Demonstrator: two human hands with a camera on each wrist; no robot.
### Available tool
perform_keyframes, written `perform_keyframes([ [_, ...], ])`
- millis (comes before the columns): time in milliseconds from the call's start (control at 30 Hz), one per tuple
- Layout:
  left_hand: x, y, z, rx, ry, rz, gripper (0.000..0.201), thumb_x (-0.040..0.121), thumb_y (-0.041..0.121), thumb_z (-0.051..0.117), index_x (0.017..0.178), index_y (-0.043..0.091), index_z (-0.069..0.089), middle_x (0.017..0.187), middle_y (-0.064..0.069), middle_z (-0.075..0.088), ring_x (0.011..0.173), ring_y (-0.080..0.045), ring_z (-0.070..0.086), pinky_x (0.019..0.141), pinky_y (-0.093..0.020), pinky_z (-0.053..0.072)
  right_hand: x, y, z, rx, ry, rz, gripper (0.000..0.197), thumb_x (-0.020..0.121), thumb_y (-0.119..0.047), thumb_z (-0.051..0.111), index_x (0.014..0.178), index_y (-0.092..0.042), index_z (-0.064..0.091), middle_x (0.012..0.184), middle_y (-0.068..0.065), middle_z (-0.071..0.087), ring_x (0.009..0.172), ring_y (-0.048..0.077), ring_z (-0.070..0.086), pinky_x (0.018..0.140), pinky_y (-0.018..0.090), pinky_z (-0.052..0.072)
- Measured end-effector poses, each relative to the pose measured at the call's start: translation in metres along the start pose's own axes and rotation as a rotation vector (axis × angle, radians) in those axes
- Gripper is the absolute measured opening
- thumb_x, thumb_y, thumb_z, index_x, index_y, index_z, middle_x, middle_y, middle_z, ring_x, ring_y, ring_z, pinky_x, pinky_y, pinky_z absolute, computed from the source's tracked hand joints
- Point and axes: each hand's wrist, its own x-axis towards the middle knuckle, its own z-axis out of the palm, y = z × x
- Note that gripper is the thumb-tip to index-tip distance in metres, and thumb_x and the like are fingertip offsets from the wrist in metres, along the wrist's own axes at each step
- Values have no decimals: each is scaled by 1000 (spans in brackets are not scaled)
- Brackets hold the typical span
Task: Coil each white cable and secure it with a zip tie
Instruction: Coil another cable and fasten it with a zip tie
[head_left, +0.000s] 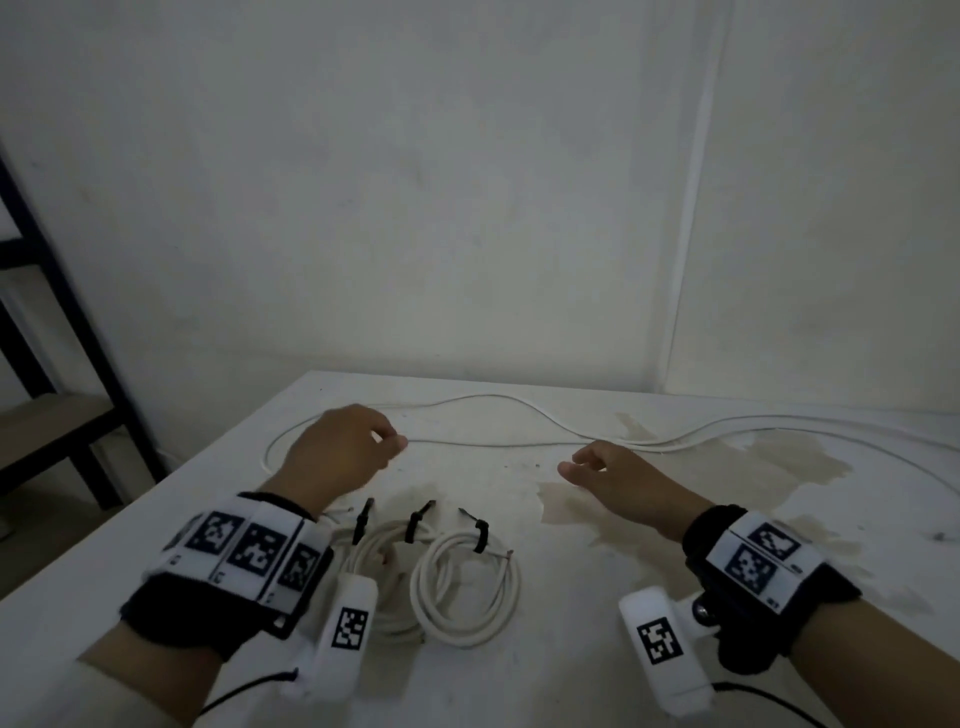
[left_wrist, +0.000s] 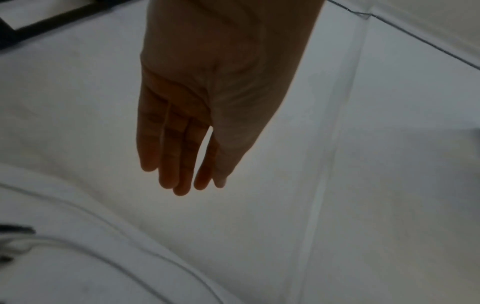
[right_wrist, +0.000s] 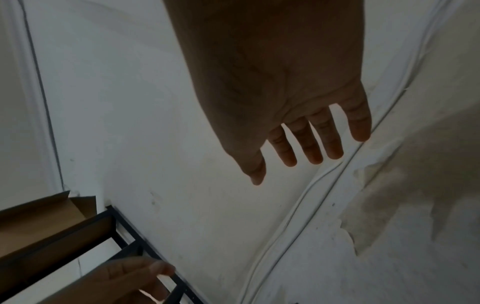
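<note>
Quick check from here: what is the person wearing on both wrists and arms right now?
Both hands are bare. The left hand has a black wrist wrap with a white band of square black-and-white markers; the right hand has a matching band. A white camera pod with one marker hangs under each wrist, trailing a thin black cable. Pale sleeves cover the forearms.

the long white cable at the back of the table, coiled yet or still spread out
Spread out. The long white cable runs loose across the table, with no zip tie; the coiled cables near the person carry black zip ties.
</note>
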Motion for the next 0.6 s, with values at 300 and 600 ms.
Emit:
perform_keyframes([
  [300, 53, -12, -43, 32, 84, -25, 13, 88, 25, 58, 85, 16, 67, 82, -1, 67, 72, -17, 60, 68, -26, 44, 46, -17, -4, -182, -41, -80, 45, 91, -38, 52, 128, -13, 45, 135, 7, 43, 122, 18, 43, 87, 22, 31],
  [600, 109, -20, -10, 260, -138, -43, 23, 90, 31, 55, 105, 17, 66, 116, -4, 62, 100, -23, 60, 87, -31, 45, 114, -25, 14, -429, -121, -136, 43, 95, -35, 45, 133, -16, 40, 143, 5, 35, 129, 23, 37, 107, 35, 31],
])
